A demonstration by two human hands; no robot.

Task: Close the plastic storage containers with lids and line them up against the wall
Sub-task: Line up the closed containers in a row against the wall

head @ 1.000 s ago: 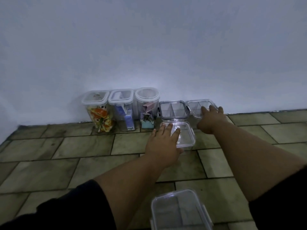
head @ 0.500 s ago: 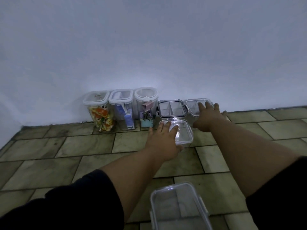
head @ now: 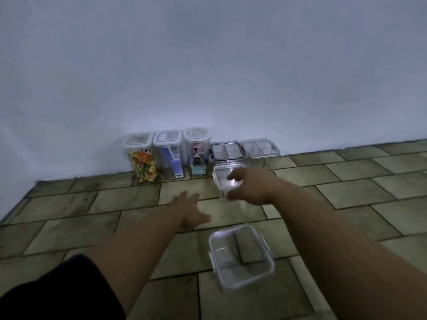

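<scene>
Since half a second ago, our left hand [head: 189,210] has pulled back off the small clear container [head: 227,181] and now hovers over the floor with fingers spread and nothing in it, while our right hand [head: 250,189] has left the far-right box at the wall and come across to that small container. Its thumb and fingers curl around the container's near side; motion blur keeps us from telling whether they actually clamp it.

We see a pale wall [head: 208,65] filling the upper half and a tiled floor [head: 92,222] below. Five lidded containers stand in a row against the wall: a tall one with orange and yellow contents [head: 141,158], a tall one holding a blue-and-white pack [head: 168,153], a tall round-topped one with pink and teal items [head: 197,151], a low box with a dark-rimmed lid [head: 227,151], and a low clear divided box [head: 260,150]. The small container sits just in front of the dark-rimmed box. Nearest us, an open container [head: 241,256] rests on the tiles between our forearms, well apart from the row.
</scene>
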